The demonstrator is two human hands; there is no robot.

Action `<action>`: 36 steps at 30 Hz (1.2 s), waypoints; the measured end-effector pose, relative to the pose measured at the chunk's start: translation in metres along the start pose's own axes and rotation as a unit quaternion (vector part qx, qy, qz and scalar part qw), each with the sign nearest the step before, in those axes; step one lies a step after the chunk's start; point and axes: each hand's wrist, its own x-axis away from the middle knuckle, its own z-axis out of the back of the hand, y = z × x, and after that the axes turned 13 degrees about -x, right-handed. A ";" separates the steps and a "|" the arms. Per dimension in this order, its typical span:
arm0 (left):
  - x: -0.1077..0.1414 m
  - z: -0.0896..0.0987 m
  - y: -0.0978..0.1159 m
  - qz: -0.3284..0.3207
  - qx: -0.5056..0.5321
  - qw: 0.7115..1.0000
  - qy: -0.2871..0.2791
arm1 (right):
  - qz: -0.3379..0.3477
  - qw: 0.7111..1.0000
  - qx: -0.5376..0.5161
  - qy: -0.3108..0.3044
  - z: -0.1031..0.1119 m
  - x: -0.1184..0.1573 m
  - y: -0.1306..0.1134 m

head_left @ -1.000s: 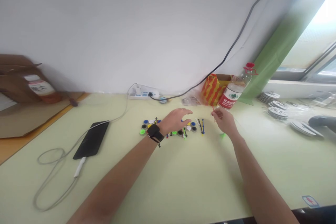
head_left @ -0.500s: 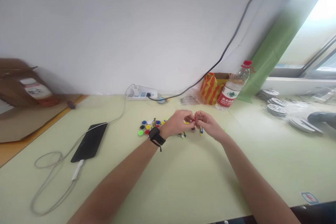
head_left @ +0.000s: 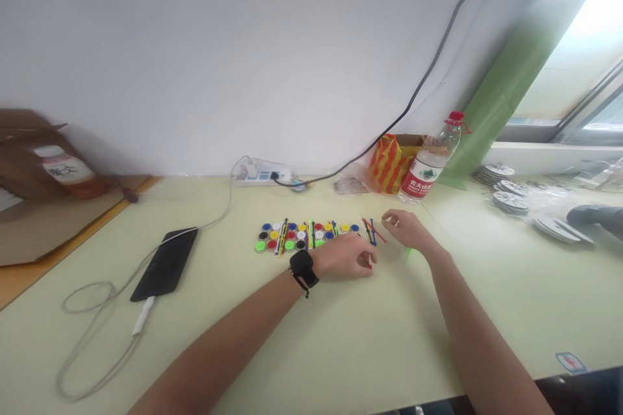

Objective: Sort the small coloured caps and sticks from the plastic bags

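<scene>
My left hand, with a black watch on the wrist, rests low over the table with fingers curled round a small red piece. Most of that piece is hidden. My right hand hovers further right, its thumb and fingertips a little apart with nothing visible between them. Left of it lie crossed thin plastic sticks in red, blue and white. Rows of small round coloured discs are set out beyond my left hand, with bundles of coloured sticks among them. A bright green piece shows under my right wrist.
A black phone with a white cable lies at left. A power strip, a striped bag and a water bottle stand along the wall. Stacks of white discs sit at far right. A cardboard box is at far left.
My hands were together over the discs, holding a red stick. They are now apart: the left came down nearer to me, the right moved right. Crossed sticks and more discs are uncovered.
</scene>
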 end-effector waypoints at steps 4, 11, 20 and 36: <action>0.001 0.011 -0.004 0.021 -0.034 0.999 -0.025 | -0.148 0.980 0.131 0.006 0.027 0.009 0.019; 0.002 0.018 -0.006 0.038 -0.009 0.998 -0.050 | -0.174 0.977 0.089 -0.090 0.026 0.014 0.031; 0.007 0.029 -0.025 0.040 -0.113 0.993 -0.018 | -0.093 0.987 0.128 0.016 0.007 -0.001 0.014; 0.012 0.026 -0.038 0.096 -0.151 0.983 0.043 | 0.066 0.983 -0.143 0.090 -0.016 0.003 -0.029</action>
